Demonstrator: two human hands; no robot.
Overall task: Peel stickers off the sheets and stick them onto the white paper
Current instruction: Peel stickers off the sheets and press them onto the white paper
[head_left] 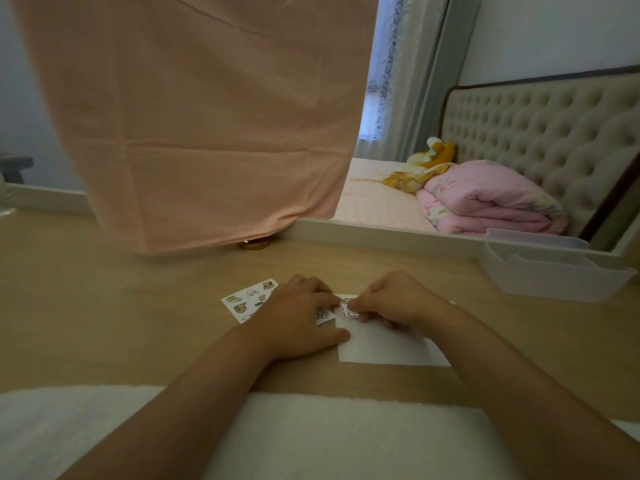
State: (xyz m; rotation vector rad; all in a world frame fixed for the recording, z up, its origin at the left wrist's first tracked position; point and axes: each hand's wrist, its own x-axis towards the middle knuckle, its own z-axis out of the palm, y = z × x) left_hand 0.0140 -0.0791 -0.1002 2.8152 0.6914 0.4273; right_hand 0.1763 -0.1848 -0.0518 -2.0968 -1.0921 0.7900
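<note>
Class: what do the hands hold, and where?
The right hand pinches the small white sticker at its right edge; the left hand presses the white paper.

1. A pale wooden desk [104, 306] fills the foreground in dim light.
2. A peach cloth [194, 116] hangs down to the desk's back edge.
3. Beyond it is a bed [374, 199] with a tufted headboard [540, 140], a folded pink quilt [491, 199] and grey curtains [429, 81].

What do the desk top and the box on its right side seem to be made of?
Desk top: looks like pale wood or wood-look laminate, matte, with faint grain. Box: probably translucent plastic, slightly frosted; its inner walls show dimly through its sides.
</note>
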